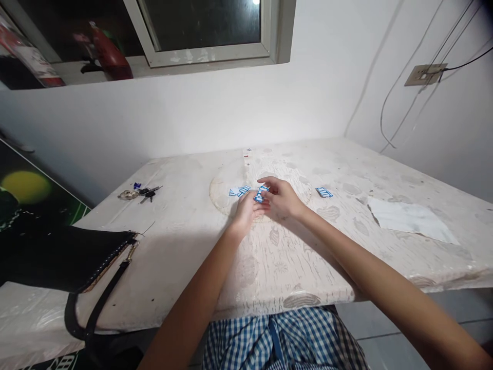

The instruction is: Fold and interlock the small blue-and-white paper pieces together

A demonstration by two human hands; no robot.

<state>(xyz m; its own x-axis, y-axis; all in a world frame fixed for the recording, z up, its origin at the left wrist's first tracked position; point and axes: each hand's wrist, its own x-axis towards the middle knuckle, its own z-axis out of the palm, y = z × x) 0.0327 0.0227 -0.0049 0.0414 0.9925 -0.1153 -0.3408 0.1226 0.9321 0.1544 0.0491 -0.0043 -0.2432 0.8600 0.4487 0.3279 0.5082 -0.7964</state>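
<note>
Small blue-and-white cards [261, 193] sit between my two hands, above the middle of the table. My left hand [246, 210] is closed around their near edge, its fingers partly hidden behind my right hand. Curved over the same cards from the right is my right hand [283, 198], thumb against them and index finger arched above. How many cards are held cannot be made out. Just beyond my left hand, a few loose cards [241, 191] lie spread on the table. Another small pile of cards [324, 192] rests to the right of my right hand.
A patterned, plastic-covered table [269, 267] stands against the white wall. Keys [148, 192] lie at its left, with a black bag [65, 257] and its strap nearer me. A white cloth or paper [412, 220] lies at the right. Bottles [110, 54] stand on the windowsill.
</note>
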